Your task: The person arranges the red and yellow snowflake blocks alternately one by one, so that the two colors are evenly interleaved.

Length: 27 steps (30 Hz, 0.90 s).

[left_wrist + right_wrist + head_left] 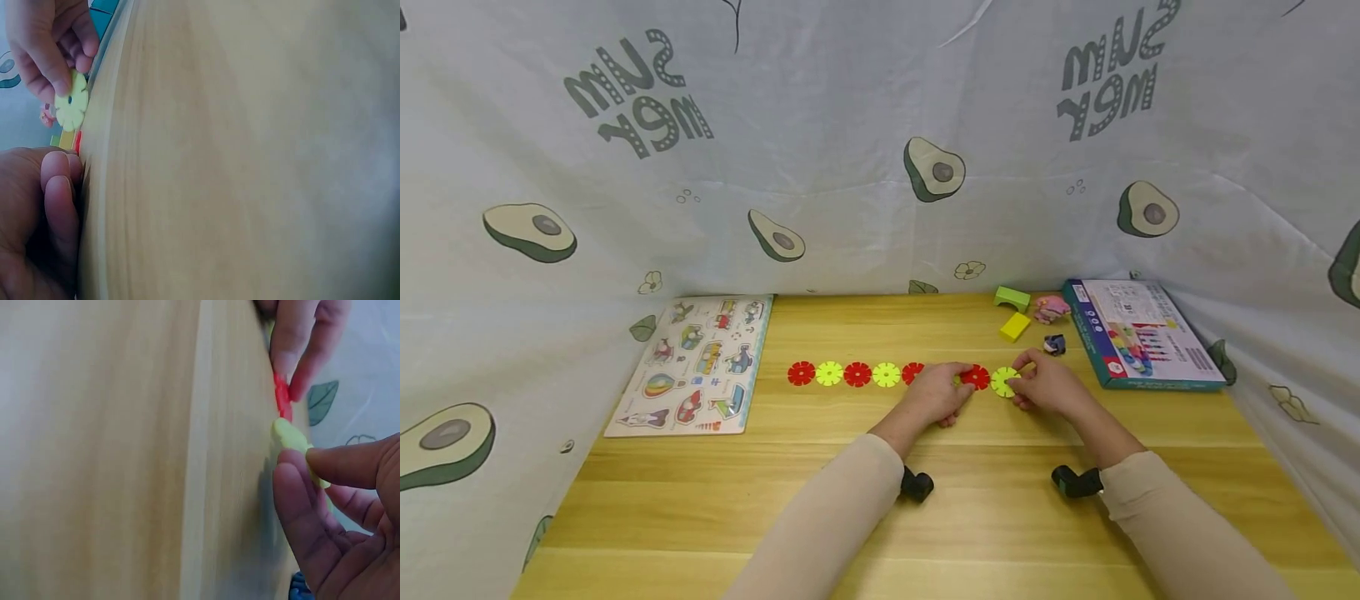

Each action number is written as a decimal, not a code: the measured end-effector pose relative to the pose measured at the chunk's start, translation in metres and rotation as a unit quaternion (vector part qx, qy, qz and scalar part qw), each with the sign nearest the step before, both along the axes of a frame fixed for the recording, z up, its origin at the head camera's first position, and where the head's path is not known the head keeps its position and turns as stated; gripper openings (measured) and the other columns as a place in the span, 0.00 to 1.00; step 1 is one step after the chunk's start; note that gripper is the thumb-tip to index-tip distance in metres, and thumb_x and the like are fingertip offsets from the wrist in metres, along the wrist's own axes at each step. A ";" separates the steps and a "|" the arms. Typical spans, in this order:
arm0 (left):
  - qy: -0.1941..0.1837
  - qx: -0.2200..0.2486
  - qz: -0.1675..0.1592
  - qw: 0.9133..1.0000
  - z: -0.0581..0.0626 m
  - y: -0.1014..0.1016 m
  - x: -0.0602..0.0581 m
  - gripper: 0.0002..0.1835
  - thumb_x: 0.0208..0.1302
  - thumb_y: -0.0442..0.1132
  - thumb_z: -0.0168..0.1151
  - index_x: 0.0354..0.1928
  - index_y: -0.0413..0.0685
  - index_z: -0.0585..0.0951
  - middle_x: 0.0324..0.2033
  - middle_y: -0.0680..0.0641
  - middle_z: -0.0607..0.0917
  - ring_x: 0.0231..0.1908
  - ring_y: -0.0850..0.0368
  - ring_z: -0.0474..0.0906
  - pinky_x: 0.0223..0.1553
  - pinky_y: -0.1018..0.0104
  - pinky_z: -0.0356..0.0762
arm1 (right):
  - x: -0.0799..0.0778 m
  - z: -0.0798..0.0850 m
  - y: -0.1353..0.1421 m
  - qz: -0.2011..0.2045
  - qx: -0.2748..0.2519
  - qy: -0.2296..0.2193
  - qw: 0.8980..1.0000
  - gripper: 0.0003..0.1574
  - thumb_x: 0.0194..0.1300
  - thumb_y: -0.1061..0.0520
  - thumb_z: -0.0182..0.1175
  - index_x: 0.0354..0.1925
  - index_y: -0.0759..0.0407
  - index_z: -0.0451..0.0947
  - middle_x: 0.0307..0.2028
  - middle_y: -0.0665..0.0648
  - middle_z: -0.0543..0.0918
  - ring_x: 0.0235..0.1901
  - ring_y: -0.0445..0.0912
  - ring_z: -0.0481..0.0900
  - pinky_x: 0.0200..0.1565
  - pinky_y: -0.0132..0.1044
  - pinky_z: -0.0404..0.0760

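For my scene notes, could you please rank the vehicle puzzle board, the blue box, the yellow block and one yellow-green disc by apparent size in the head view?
1. Vehicle puzzle board and blue box: too similar to rank.
2. Yellow block and yellow-green disc: both small, look alike.

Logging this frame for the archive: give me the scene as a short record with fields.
surface: wooden table
left hand: holds red disc
right hand: pinches yellow-green disc at the row's right end
row: red and yellow-green discs alternating
left side: picture puzzle board
right side: box, yellow block, green block
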<state>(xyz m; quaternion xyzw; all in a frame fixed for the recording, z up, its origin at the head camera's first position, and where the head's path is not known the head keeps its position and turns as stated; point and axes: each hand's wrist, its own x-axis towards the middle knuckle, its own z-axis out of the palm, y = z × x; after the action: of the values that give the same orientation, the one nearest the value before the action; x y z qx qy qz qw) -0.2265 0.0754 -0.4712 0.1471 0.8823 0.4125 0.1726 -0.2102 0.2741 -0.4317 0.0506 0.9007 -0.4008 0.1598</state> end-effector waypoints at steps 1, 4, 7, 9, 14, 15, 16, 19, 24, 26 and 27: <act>-0.002 0.000 0.001 1.000 0.000 0.001 0.000 0.22 0.64 0.47 0.58 0.61 0.67 0.72 0.07 0.51 0.73 0.06 0.57 0.71 0.10 0.67 0.74 | -0.002 0.000 0.000 -0.002 0.006 -0.002 1.000 0.19 0.66 0.58 0.55 0.50 0.66 0.63 0.28 0.61 0.79 0.23 0.48 0.80 0.29 0.38 0.82; -0.005 -0.002 0.001 1.000 -0.001 0.002 0.001 0.22 0.64 0.48 0.58 0.61 0.67 0.72 0.07 0.51 0.73 0.06 0.57 0.72 0.09 0.67 0.74 | -0.005 0.000 0.000 -0.006 0.033 -0.009 0.999 0.19 0.66 0.56 0.55 0.50 0.66 0.64 0.27 0.59 0.79 0.23 0.48 0.79 0.29 0.38 0.81; -0.006 -0.007 0.001 1.000 -0.001 0.004 0.002 0.22 0.64 0.48 0.58 0.61 0.68 0.71 0.07 0.51 0.73 0.06 0.57 0.72 0.09 0.67 0.74 | -0.007 0.000 0.001 -0.018 0.056 -0.021 0.998 0.20 0.66 0.55 0.55 0.50 0.65 0.64 0.26 0.59 0.79 0.23 0.48 0.77 0.28 0.37 0.80; -0.004 -0.011 0.000 1.000 -0.001 0.005 0.003 0.22 0.64 0.48 0.58 0.61 0.68 0.71 0.07 0.51 0.73 0.06 0.58 0.72 0.09 0.68 0.73 | -0.007 0.000 0.002 -0.022 0.069 -0.027 0.997 0.20 0.66 0.53 0.55 0.49 0.64 0.64 0.26 0.59 0.79 0.23 0.49 0.77 0.28 0.37 0.79; -0.001 -0.018 0.001 1.000 0.001 0.007 0.003 0.22 0.64 0.48 0.58 0.61 0.68 0.71 0.07 0.51 0.74 0.06 0.58 0.72 0.09 0.68 0.73 | -0.009 -0.003 0.005 -0.026 0.089 -0.029 0.995 0.19 0.66 0.52 0.56 0.48 0.62 0.65 0.25 0.58 0.79 0.22 0.49 0.76 0.26 0.35 0.76; 0.000 -0.018 0.000 1.000 0.001 0.007 0.003 0.22 0.64 0.48 0.58 0.61 0.68 0.71 0.06 0.51 0.73 0.06 0.58 0.72 0.09 0.68 0.73 | -0.008 -0.003 0.005 -0.027 0.090 -0.030 0.995 0.19 0.66 0.52 0.56 0.48 0.62 0.65 0.24 0.57 0.78 0.22 0.49 0.75 0.25 0.34 0.76; 0.002 -0.019 0.000 1.000 0.001 0.007 0.004 0.22 0.64 0.48 0.58 0.61 0.67 0.71 0.06 0.51 0.73 0.06 0.58 0.71 0.09 0.68 0.73 | -0.008 -0.003 0.005 -0.027 0.090 -0.030 0.995 0.19 0.66 0.52 0.55 0.49 0.62 0.65 0.24 0.57 0.78 0.22 0.49 0.75 0.25 0.34 0.76; 0.010 -0.023 -0.003 1.000 0.001 0.007 0.004 0.23 0.64 0.49 0.58 0.62 0.67 0.70 0.06 0.51 0.73 0.06 0.59 0.72 0.10 0.68 0.74 | -0.006 0.000 0.004 -0.020 0.094 -0.018 0.995 0.20 0.67 0.50 0.54 0.50 0.62 0.65 0.25 0.58 0.79 0.23 0.49 0.76 0.26 0.35 0.76; 0.028 -0.004 -0.024 0.999 -0.001 -0.004 0.005 0.26 0.64 0.52 0.56 0.64 0.67 0.67 0.07 0.52 0.73 0.08 0.59 0.73 0.16 0.68 0.74 | -0.001 0.013 0.003 -0.007 0.118 0.037 0.992 0.27 0.67 0.44 0.52 0.54 0.61 0.65 0.33 0.61 0.77 0.27 0.50 0.74 0.28 0.36 0.76; 0.043 0.006 -0.038 0.998 -0.001 -0.014 0.005 0.26 0.64 0.52 0.56 0.64 0.65 0.67 0.07 0.53 0.74 0.08 0.59 0.74 0.19 0.68 0.74 | 0.002 0.020 0.003 -0.006 0.129 0.066 0.989 0.29 0.66 0.41 0.52 0.54 0.60 0.65 0.36 0.62 0.75 0.28 0.51 0.73 0.27 0.36 0.75; 0.055 0.009 -0.045 0.997 -0.001 -0.020 0.005 0.26 0.65 0.52 0.55 0.64 0.64 0.67 0.07 0.53 0.75 0.08 0.59 0.74 0.19 0.68 0.73 | 0.003 0.024 0.003 -0.006 0.135 0.081 0.988 0.29 0.66 0.40 0.52 0.54 0.60 0.66 0.37 0.62 0.75 0.29 0.51 0.73 0.27 0.36 0.75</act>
<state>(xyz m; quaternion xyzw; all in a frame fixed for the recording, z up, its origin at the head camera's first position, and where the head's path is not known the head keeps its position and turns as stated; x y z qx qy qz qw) -0.2215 0.0558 -0.4717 0.2108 0.8792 0.4034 0.1413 -0.2073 0.2773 -0.4079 0.0443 0.9561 -0.2795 0.0760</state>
